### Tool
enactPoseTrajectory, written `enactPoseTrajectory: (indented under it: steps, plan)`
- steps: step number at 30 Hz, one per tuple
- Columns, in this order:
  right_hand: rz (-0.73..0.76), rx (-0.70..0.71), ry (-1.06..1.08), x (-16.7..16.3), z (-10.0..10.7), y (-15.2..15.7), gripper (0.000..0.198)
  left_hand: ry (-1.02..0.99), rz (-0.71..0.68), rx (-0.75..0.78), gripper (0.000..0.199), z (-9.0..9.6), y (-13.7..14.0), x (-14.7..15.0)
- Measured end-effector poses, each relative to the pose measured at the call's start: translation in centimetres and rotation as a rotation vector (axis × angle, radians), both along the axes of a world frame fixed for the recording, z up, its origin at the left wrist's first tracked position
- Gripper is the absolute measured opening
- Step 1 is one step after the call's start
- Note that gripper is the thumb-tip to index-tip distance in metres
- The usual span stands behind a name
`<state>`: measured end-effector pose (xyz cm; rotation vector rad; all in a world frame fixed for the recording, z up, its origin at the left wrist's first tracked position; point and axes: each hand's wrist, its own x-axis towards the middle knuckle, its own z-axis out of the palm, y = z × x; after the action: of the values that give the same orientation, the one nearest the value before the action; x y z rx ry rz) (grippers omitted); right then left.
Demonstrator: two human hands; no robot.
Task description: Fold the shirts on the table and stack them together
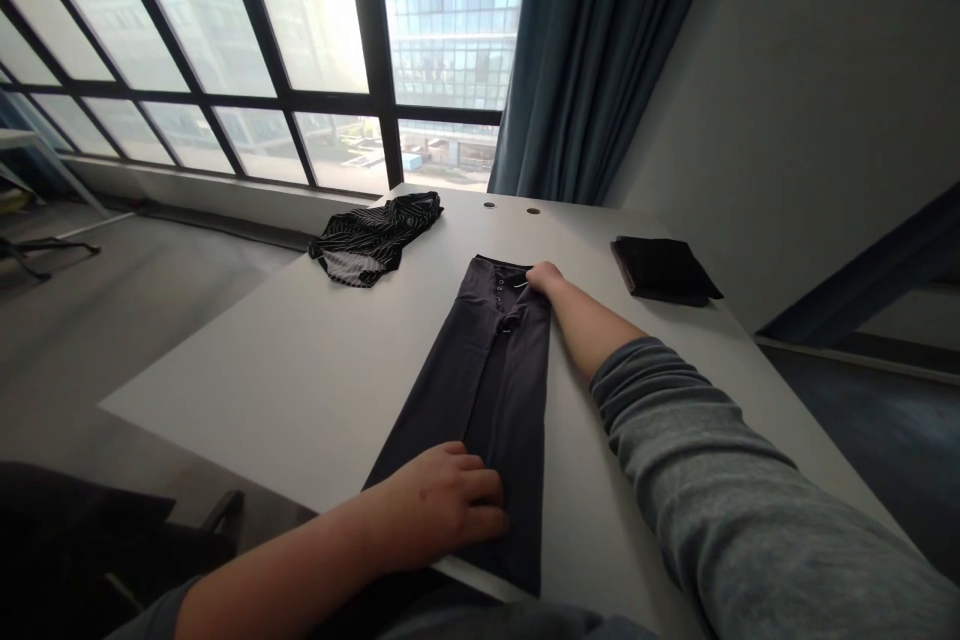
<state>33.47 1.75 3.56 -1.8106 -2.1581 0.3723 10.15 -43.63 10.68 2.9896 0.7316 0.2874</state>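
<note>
Dark grey trousers (517, 400) lie lengthwise on the white table (285, 360), their waist at the far end and lower end near the table's front edge. Small metal eyelets and a knotted tie show near the waistband. My right hand (545, 278) reaches forward and pinches the right corner of the waistband. Close to me, my left hand (450, 505) is on the lower part of the trousers, its fingers curled together against the cloth; the fingertips are partly hidden.
A black striped garment (375, 240) lies crumpled at the table's far left. Toward the right edge sits a folded black cloth item (664, 268). Two round holes pierce the far tabletop. Behind are a blue curtain (592, 50) and windows; a dark chair (90, 540) stands lower left.
</note>
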Motion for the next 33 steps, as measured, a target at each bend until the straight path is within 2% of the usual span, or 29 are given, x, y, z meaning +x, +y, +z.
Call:
enactPoseTrajectory:
  steps: [3, 6, 12, 14, 19, 21, 26, 30, 33]
  plan:
    - [-0.084, -0.052, -0.055, -1.8, -0.2, 0.2, 0.049, -0.012, 0.02, 0.004, 0.015, -0.9, 0.0, -1.0]
    - [-0.103, -0.05, -0.086, -2.8, -0.4, -0.1, 0.046, -0.039, 0.021, 0.009, 0.013, -1.6, 0.1, -1.9]
    - [-0.052, 0.107, -0.065, -2.7, -1.3, -3.0, 0.051, -0.037, 0.008, -0.032, 0.011, -2.7, 0.0, -3.0]
    - [0.024, 0.158, -0.048, -2.1, -1.6, -4.1, 0.049, -0.036, 0.008, -0.04, 0.014, -2.8, -0.2, -3.2]
    - [0.487, 0.276, -0.116, 0.2, -2.1, -5.9, 0.044, -0.052, 0.002, -0.046, 0.016, -3.2, -0.6, -3.3]
    - [0.605, 0.275, -0.165, 1.0, -2.1, -6.0, 0.043, -0.063, -0.003, -0.051, 0.015, -3.4, -0.7, -3.3]
    - [0.767, 0.266, -0.249, 2.3, -1.3, -5.0, 0.05, -0.094, 0.01, -0.042, 0.014, -3.1, -0.9, -3.0]
    - [0.812, 0.269, -0.318, 2.9, -0.4, -4.2, 0.052, -0.096, 0.036, -0.043, 0.016, -2.6, -1.2, -2.9]
    - [0.863, 0.276, -0.314, 3.0, 0.3, -4.1, 0.053, -0.078, 0.06, -0.104, 0.015, -2.7, -1.0, -3.2]
